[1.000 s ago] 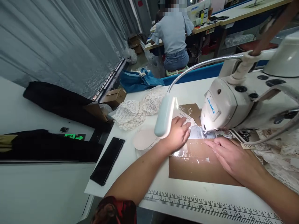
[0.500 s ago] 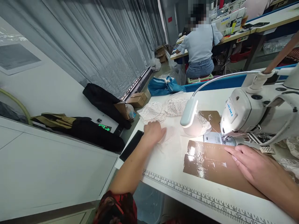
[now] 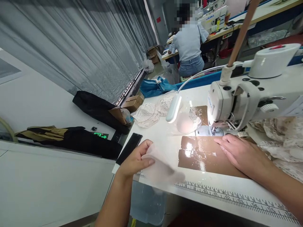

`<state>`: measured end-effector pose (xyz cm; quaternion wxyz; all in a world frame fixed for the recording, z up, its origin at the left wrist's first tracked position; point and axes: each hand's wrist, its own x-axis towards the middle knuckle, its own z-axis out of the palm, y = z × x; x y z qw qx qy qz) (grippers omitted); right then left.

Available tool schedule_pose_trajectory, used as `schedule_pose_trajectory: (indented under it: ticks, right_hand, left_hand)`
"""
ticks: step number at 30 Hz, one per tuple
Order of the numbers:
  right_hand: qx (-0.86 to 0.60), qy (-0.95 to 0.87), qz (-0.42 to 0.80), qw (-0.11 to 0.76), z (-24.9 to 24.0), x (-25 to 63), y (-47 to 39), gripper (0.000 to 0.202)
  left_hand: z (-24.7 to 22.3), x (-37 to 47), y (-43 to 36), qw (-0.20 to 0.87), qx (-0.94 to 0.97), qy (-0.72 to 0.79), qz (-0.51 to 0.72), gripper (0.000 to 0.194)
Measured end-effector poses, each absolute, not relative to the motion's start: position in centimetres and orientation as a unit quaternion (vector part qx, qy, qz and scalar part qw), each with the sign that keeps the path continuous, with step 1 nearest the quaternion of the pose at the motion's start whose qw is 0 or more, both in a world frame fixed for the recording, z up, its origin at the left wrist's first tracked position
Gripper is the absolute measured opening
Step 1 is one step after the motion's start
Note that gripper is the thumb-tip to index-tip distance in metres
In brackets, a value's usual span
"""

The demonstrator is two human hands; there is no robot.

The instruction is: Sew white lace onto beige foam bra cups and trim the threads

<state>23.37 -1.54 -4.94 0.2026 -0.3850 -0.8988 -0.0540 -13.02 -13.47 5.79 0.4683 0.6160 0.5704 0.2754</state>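
Observation:
My left hand (image 3: 137, 159) pinches a sheer white fabric piece (image 3: 158, 171) between thumb and fingers. The fabric is blurred and hangs over the table's printed ruler near the front edge. My right hand (image 3: 239, 151) lies flat, fingers stretched out, on a brown tape-covered board (image 3: 199, 159) in front of the sewing machine (image 3: 219, 101). Left of the needle area rests a pale moulded cup (image 3: 186, 123) with lace at its edge, lit by a small lamp (image 3: 174, 108). White lace cups (image 3: 146, 115) lie farther back on the left.
A black phone (image 3: 129, 148) lies at the table's left edge. Lace pieces (image 3: 284, 142) are heaped right of the machine. Below the front edge stands a clear plastic bin (image 3: 148, 201). A blue bag (image 3: 157, 88) sits behind the table; a person (image 3: 189, 44) works farther back.
My left hand has come toward the front edge, lifting the sheer fabric off the tabletop. My right hand stays on the board. The view has turned to the right.

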Motion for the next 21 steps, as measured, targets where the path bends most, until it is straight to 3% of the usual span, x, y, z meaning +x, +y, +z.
schedule_pose_trajectory:
  ticks: [3, 7, 9, 12, 16, 21]
  right_hand:
    - [-0.403, -0.896, -0.029, 0.185, -4.6, 23.5, -1.6, 0.036]
    - [-0.466, -0.853, 0.05, 0.229, -3.6, 23.9, -2.1, 0.034]
    - [-0.471, -0.842, 0.092, 0.248, -2.8, 24.1, -2.5, 0.032]
    - [-0.424, -0.85, 0.154, 0.27, -1.8, 24.0, -2.8, 0.03]
    - [-0.365, -0.886, 0.17, 0.231, -1.9, 23.5, -2.8, 0.029]
    - [-0.377, -0.893, 0.122, 0.215, -3.1, 23.2, -2.7, 0.025]
  left_hand:
    - [5.8, -9.8, -11.7, 0.532, 0.678, 0.449, 0.237, 0.074]
    - [3.6, -3.1, -6.6, 0.442, 0.75, 0.462, 0.171, 0.076]
    - [2.3, -0.5, -4.3, 0.391, 0.767, 0.49, 0.133, 0.067]
    - [1.0, 1.2, -2.2, 0.396, 0.757, 0.502, 0.133, 0.049]
    - [0.5, 1.3, -0.8, 0.412, 0.751, 0.495, 0.144, 0.018]
    - [0.2, 1.7, 0.6, 0.259, 0.817, 0.497, 0.135, 0.015]
